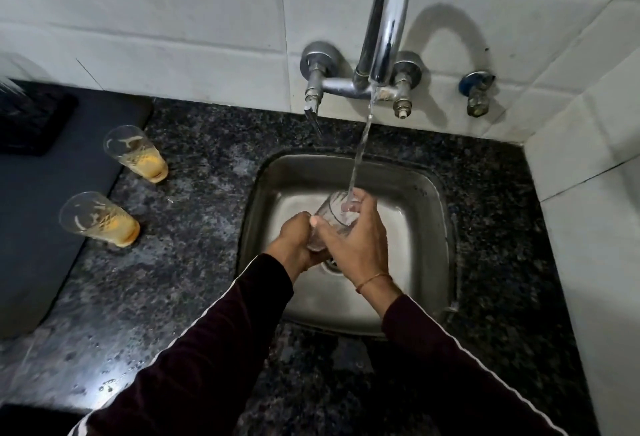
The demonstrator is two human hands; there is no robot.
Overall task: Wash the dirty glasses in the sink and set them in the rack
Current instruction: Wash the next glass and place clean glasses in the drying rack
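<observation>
Over the steel sink [426, 193] I hold a clear glass [334, 215] tilted, its mouth under the running water from the chrome tap [386, 19]. My left hand [294, 243] grips the base of the glass. My right hand [353, 245] wraps round its upper part, with fingers at the rim in the stream. Two dirty glasses with orange residue stand on the counter to the left, one farther back [138, 155], one nearer [100, 220].
Dark speckled granite counter [194, 262] surrounds the sink. A dark mat [41, 220] lies at the left, with a black rack-like object [31, 116] at the far left edge. White tiled walls stand behind and at right. A small valve [478, 94] sticks out right of the tap.
</observation>
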